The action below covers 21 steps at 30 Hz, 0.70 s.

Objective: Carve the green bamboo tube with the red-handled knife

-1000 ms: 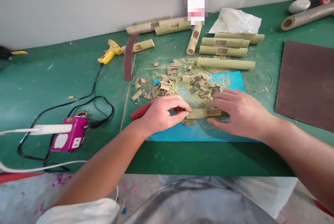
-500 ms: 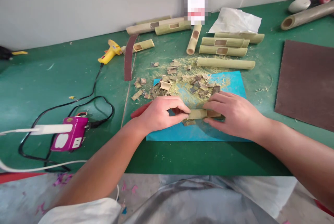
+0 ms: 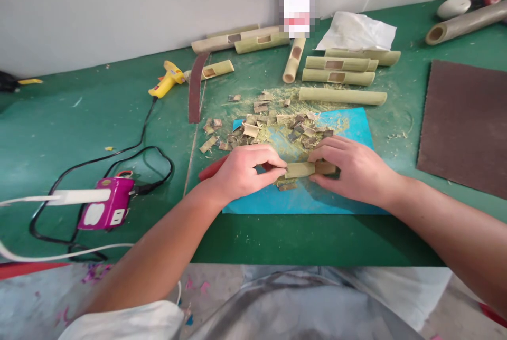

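Observation:
A short pale-green bamboo piece (image 3: 300, 170) lies level between my two hands, over a blue sheet (image 3: 261, 204). My left hand (image 3: 251, 171) pinches at its left end with thumb and forefinger; the fingertips hide that end. My right hand (image 3: 348, 168) has thumb and fingers closed around the piece's right part, where a browner section shows under the palm. Just below the piece, a small bamboo chip (image 3: 288, 187) rests on the sheet. A red object (image 3: 214, 167) pokes out from behind my left hand, mostly hidden.
Bamboo scraps (image 3: 251, 130) and shavings spread beyond my hands. Several notched bamboo tubes (image 3: 338, 77) lie farther back. A yellow glue gun (image 3: 167, 80), a brown abrasive strip (image 3: 196, 92) and a purple power strip (image 3: 106, 205) with cords are left; a dark brown sheet (image 3: 463, 129) lies right.
The bamboo piece has shifted slightly up and away from the chip below it, which now shows more. Both hands keep nearly the same place and grip.

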Motion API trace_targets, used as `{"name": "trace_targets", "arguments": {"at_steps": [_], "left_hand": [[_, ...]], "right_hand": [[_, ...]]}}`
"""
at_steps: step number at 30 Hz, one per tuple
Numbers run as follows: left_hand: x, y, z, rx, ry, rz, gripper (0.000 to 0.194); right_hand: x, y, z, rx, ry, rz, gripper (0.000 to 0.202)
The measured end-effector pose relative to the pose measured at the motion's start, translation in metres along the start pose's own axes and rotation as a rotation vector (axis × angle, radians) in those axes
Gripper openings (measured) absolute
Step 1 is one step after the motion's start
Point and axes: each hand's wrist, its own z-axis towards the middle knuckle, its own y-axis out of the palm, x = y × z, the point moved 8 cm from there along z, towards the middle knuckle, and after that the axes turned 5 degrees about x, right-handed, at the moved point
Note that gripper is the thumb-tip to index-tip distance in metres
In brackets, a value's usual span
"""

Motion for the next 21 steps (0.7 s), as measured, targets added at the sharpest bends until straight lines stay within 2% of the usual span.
{"name": "trace_targets", "arguments": {"at_steps": [6,9,14,21], "left_hand": [[0.0040,0.0041,-0.0006,-0.046,0.069,0.047,0.006],[0.0059,0.0064,0.0004,-0.050,0.072,0.079,0.008],[0.0044,0.0071,0.0000,-0.125,0.061,0.107,0.009],[0.0046,0.0054,0.0035,-0.104,0.056,0.090,0.012]], "right_hand": [[0.0014,0.0009,0.0001,-0.029,0.026,0.002,0.014],[0.0010,0.0017,0.0000,-0.033,0.020,0.003,0.014],[0.0021,0.0023,0.0000,-0.037,0.021,0.019,0.015],[0.0044,0.0026,0.0013,-0.052,0.046,0.030,0.012]]}}
